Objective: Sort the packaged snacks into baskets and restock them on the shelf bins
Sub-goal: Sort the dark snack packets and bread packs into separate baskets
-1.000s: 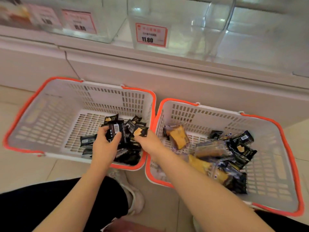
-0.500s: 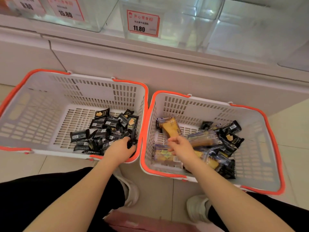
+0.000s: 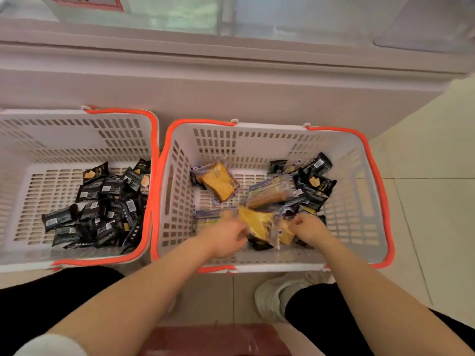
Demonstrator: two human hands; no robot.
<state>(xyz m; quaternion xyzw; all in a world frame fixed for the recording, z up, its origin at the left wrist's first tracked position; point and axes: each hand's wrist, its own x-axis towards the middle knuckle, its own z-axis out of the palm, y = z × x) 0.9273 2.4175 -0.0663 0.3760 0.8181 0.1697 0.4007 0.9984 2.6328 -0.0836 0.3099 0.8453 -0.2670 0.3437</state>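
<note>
While sorting, the left hand [image 3: 226,236] and right hand [image 3: 309,228], fingers curled, are digging in the right basket [image 3: 370,160]; whether either grips a packet is unclear, and black packets [image 3: 314,181] likely need moving next.

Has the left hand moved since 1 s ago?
Yes. The left hand left the left basket, crossed the rims and now reaches into the right basket, at the yellow packs.

I see soft, even indoor light with a warm pinkish cast and only faint shadows. The clear plastic shelf bins [image 3: 295,14] at the far edge wash out in pale glare. My left hand [image 3: 226,237] smears with motion blur. Wide-angle distortion bows the white slotted basket with orange rim [image 3: 380,201] on the right.
</note>
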